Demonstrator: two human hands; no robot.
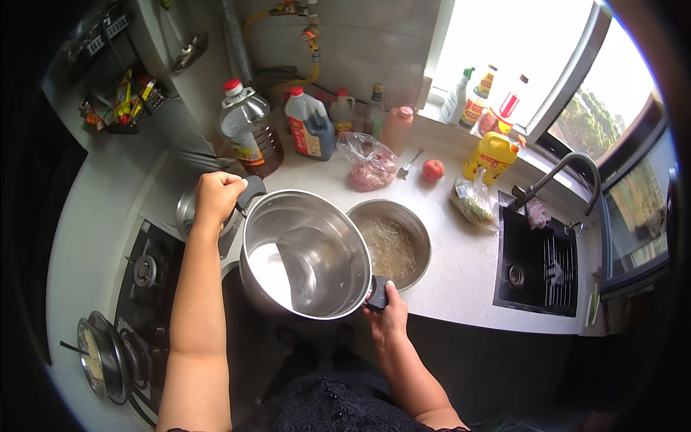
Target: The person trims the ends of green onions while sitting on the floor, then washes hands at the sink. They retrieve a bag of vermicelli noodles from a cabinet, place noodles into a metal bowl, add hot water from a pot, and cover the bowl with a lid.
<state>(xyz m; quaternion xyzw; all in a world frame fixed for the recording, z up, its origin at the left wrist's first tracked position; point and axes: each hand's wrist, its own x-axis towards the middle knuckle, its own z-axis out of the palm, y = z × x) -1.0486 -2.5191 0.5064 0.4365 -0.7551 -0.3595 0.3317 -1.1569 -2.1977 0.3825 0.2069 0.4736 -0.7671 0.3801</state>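
Observation:
A large stainless steel pot [318,259] hangs in front of me, tilted, over the counter's front edge. Its bright, bare inside shows; I cannot tell whether clear water lies in the bottom. My left hand [218,197] grips one black handle at the upper left, and my right hand [390,316] holds the other at the lower right. Partly behind the pot, a round metal basin [424,243] on the counter holds thin noodle-like strands [391,245] in cloudy liquid.
Bottles, an oil jug [251,132] and a plastic bag of pink meat [372,167] line the counter's back. An apple [433,170] and bagged greens [475,202] lie farther right. A black sink [537,264] is at the right; a gas hob [146,270] with a pan [110,356] stands left.

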